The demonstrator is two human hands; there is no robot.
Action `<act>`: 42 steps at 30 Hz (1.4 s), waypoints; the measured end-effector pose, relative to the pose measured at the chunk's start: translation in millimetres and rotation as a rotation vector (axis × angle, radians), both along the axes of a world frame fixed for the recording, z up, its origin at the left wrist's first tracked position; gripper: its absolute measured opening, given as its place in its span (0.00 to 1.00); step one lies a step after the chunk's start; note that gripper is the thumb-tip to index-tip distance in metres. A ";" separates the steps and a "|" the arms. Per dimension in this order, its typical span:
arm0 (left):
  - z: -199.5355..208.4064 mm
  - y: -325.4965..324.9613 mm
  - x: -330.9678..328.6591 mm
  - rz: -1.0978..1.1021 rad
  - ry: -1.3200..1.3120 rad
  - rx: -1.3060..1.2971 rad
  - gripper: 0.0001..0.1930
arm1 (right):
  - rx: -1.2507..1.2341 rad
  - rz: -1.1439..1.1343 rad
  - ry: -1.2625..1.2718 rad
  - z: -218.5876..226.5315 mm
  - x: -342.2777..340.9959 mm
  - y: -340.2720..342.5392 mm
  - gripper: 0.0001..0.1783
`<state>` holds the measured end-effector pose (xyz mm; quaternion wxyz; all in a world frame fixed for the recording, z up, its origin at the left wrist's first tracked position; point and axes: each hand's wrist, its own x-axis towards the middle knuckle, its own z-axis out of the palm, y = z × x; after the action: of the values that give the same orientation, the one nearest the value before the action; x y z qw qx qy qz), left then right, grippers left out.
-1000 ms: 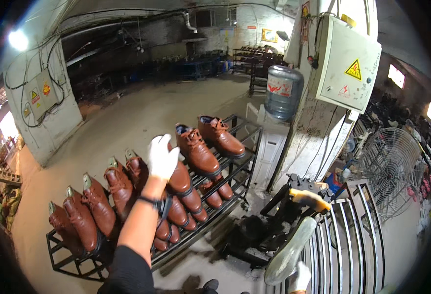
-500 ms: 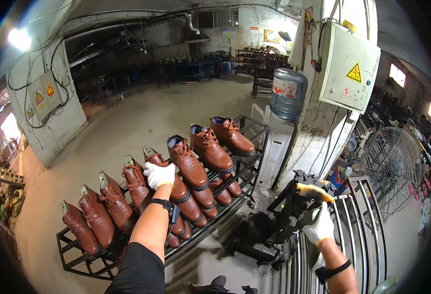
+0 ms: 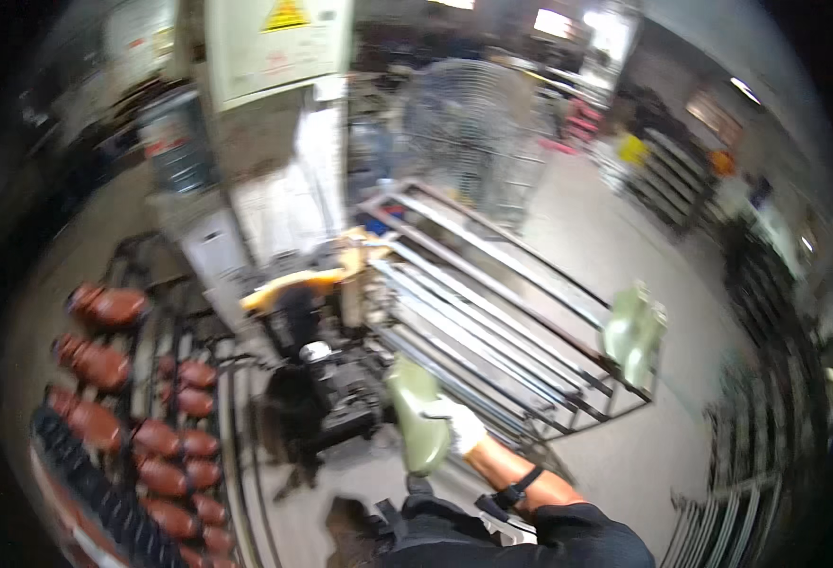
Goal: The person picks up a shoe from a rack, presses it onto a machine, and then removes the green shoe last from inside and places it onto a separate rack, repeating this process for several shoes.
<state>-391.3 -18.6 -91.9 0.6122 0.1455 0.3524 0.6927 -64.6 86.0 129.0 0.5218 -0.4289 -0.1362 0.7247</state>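
Observation:
My right hand (image 3: 462,428), in a white glove, is closed on a pale green shoe last (image 3: 410,412) beside the black machine (image 3: 327,388). The picture is blurred, and part of the fingers is hidden behind the last. At the lower left a brown shoe with a black treaded sole (image 3: 104,497) appears large and tilted, its sole turned toward the middle. No hand shows on that shoe, and my left hand is out of view. Several brown leather shoes (image 3: 95,363) stand on the rack at the left.
A metal rack of long bars (image 3: 492,327) extends to the right of the machine, with a pair of green lasts (image 3: 632,331) at its far right end. A yellow curved part (image 3: 293,286) tops the machine. Behind are a water dispenser (image 3: 210,241), an electrical box (image 3: 279,57) and a large fan (image 3: 469,133).
The view has swung right, toward the bar rack. My left hand, earlier on a brown shoe on the rack, has left the view. The right hand is now lower, gripping the green last.

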 end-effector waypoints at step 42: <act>214.0 85.4 -48.2 -0.242 0.304 -0.381 0.12 | 0.696 0.364 -1.546 202.8 -139.0 149.4 0.53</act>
<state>-439.5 66.8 122.1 0.6470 0.1710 0.5444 0.5058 -203.6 235.4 331.8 0.2605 -0.5888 -0.7331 0.2193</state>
